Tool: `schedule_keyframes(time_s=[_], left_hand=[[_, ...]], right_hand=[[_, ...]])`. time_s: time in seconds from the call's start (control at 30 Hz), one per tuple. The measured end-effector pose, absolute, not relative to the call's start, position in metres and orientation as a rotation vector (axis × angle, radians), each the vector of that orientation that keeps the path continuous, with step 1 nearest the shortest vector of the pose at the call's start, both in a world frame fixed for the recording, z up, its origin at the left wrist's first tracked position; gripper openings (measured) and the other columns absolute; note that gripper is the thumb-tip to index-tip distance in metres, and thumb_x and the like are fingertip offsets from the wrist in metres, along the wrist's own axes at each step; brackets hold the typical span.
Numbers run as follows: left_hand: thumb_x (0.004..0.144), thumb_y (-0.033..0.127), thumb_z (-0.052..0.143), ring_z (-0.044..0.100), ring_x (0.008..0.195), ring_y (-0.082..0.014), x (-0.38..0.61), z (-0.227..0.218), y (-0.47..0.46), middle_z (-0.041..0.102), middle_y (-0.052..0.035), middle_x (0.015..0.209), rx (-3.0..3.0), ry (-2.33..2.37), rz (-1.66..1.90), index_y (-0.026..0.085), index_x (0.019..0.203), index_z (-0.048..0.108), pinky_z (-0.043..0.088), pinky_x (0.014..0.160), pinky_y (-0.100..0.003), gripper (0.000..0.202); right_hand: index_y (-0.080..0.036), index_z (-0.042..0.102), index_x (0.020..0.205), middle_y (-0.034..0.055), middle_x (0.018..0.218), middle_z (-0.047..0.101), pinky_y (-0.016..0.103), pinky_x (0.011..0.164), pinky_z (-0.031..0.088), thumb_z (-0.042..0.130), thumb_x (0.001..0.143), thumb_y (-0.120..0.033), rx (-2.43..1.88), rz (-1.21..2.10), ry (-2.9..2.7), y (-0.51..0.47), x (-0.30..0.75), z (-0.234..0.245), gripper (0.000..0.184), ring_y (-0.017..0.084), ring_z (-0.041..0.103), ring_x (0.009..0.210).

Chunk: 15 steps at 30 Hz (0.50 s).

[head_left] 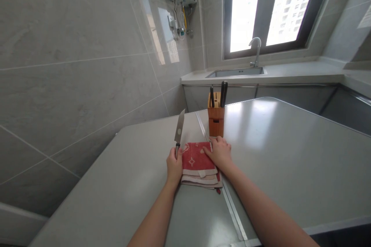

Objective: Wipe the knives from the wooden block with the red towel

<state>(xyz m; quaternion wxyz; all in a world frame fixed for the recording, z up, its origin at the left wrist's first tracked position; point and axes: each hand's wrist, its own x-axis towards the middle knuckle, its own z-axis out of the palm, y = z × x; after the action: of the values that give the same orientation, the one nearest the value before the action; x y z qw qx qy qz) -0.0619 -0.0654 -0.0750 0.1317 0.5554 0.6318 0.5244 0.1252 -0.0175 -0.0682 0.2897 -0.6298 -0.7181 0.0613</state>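
A chef's knife (179,131) stands blade up in the left hand (174,166), its dark handle closed in the fist, its long axis running forward and leaning slightly right, with the tip well ahead of the knuckles. Just right of that fist lies a folded red towel (197,166) with pale borders, and the right hand (219,153) rests open and palm down on its far corner. The left hand is the nearer to the knife. Just ahead of the right hand stands a wooden knife block (216,117) holding dark-handled knives, beside a metal seam strip (228,197) in the grey table top (121,189).
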Motion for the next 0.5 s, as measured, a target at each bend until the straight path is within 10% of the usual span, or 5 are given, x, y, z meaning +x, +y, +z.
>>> schedule_keyframes(time_s=[0.17,0.5], left_hand=[[0.086,0.041,0.039,0.055,0.07,-0.0172,-0.0631,-0.0772,-0.063,0.06,-0.0023,0.075,1.602,1.838,1.519,0.017,0.082,0.052,0.038,0.064,-0.025,0.027],[0.086,0.042,0.038,0.053,0.067,-0.0164,-0.0625,-0.0759,-0.0606,0.058,-0.0011,0.071,1.585,1.845,1.558,0.018,0.081,0.051,0.038,0.064,-0.025,0.028]], right_hand=[[-0.021,0.062,0.097,0.0116,0.098,0.05,0.041,0.077,0.028,0.054,0.07,-0.058,-1.772,0.183,-1.973,-0.0134,0.1291,-0.0688,0.046,0.03,0.043,0.097],[-0.02,0.052,0.085,0.0038,0.081,0.056,0.028,0.07,0.035,0.048,0.081,-0.028,-1.242,0.372,-1.929,-0.0137,0.1237,-0.0678,0.01,0.018,0.051,0.079]])
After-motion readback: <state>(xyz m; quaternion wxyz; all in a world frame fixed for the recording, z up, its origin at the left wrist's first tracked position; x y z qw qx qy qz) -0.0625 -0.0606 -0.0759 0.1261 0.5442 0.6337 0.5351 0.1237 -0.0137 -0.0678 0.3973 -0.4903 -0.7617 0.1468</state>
